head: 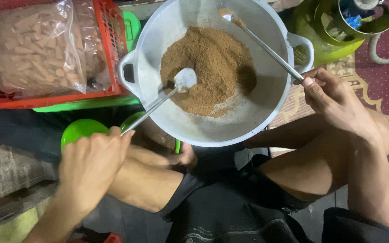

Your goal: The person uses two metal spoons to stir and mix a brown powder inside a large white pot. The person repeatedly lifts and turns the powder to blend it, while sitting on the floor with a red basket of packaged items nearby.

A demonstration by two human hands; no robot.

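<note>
White basin (158, 27) holds brown powder (208, 67); red crate (109, 27).

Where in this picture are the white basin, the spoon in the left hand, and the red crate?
White basin (266, 112): head view, bare inner wall at lower right.
Spoon in the left hand (185, 79): head view, on its bowl.
Red crate (46, 101): head view, front rim.

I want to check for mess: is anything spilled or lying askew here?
Nothing stands out. The brown powder stays inside the white basin, and the left hand and right hand each hold a spoon in it.
</note>
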